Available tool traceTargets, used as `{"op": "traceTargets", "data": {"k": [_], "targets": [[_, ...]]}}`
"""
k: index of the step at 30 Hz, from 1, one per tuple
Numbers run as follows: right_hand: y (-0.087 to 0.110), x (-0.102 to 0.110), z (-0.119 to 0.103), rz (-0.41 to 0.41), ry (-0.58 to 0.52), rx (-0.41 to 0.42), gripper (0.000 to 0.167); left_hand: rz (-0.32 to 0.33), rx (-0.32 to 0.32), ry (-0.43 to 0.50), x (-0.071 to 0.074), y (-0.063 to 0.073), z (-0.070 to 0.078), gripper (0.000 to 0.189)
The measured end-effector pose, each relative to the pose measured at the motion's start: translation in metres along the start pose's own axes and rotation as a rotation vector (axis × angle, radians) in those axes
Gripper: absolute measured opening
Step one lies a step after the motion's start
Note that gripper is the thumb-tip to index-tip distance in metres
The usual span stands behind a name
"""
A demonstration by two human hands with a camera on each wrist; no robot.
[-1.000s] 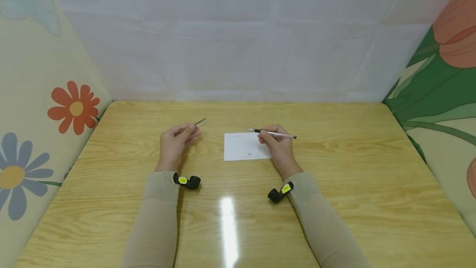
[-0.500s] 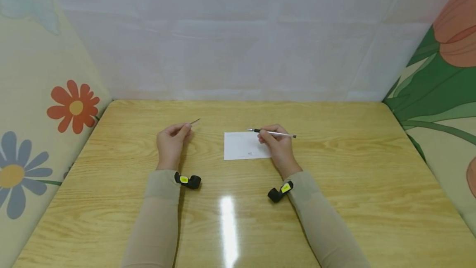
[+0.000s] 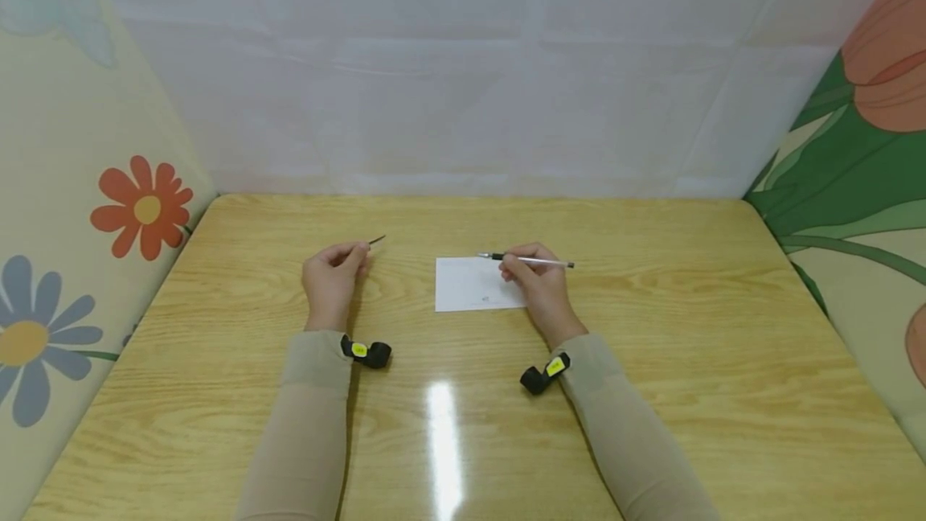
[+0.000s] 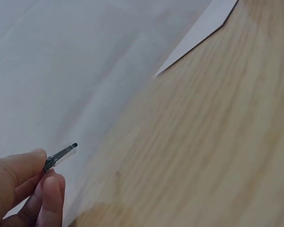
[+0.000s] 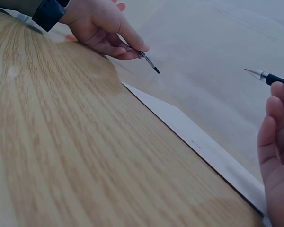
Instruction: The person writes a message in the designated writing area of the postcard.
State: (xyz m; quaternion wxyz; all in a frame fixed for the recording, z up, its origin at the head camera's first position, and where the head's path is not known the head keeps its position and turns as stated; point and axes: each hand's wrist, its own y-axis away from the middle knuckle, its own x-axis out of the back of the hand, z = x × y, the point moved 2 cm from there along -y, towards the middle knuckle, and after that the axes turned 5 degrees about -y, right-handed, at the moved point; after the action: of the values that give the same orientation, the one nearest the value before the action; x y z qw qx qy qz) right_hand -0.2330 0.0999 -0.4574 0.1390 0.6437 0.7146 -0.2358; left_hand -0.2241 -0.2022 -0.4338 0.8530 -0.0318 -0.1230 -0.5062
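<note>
In the head view my left hand (image 3: 329, 284) is left of the paper, pinching a pen cap between thumb and fingers. Seen from the left wrist, the pen cap (image 4: 60, 157) is clear with a dark clip, its end poking out past the fingertips. My right hand (image 3: 544, 293) grips an uncapped pen (image 3: 542, 261) with a pale barrel and black grip. The pen's metal tip (image 5: 255, 73) points left and stands clear of the surface in the right wrist view. Below it lies a white sheet of paper (image 3: 463, 284), its right part hidden by the right hand.
A small dark mark (image 3: 485, 299) shows near the paper's lower edge. The wood-grain table (image 3: 391, 424) ends at a white sheet wall (image 3: 434, 111). Flower-patterned panels (image 3: 148, 210) flank both sides. Each cuff carries a black wrist camera (image 3: 367, 351).
My left hand has drawn to the left with the pen cap, away from the paper. The pen in my right hand has shifted very slightly left.
</note>
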Motion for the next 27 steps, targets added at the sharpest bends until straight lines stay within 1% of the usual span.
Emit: {"op": "traceTargets", "data": {"k": [6,7,10,14,20,23,27], "targets": [[0.0003,-0.0004,0.0009,-0.005,-0.002,0.001,0.015,0.000,0.000,-0.089,0.0009,0.0011,-0.0008,0.029],[0.0003,-0.0006,0.0008,-0.005,-0.004,0.001,0.014,-0.002,-0.003,-0.103,0.0011,0.0015,-0.0010,0.029],[0.0002,-0.0012,0.0009,-0.002,-0.005,-0.004,0.004,-0.001,-0.019,-0.136,0.0013,0.0024,-0.0010,0.028],[0.0001,-0.0018,0.0011,0.000,-0.005,-0.008,0.015,0.006,-0.035,-0.174,0.0021,0.0028,-0.0009,0.028],[0.0000,-0.0027,0.0015,-0.019,0.002,0.000,0.020,0.022,-0.033,-0.247,0.0048,0.0011,-0.0030,0.027],[0.0003,-0.0030,0.0011,-0.020,0.005,0.002,0.019,0.024,-0.041,-0.285,0.0054,0.0010,-0.0033,0.027],[0.0008,-0.0030,0.0010,-0.013,0.006,0.000,0.008,0.024,-0.054,-0.330,0.0057,0.0012,-0.0034,0.027]]}}
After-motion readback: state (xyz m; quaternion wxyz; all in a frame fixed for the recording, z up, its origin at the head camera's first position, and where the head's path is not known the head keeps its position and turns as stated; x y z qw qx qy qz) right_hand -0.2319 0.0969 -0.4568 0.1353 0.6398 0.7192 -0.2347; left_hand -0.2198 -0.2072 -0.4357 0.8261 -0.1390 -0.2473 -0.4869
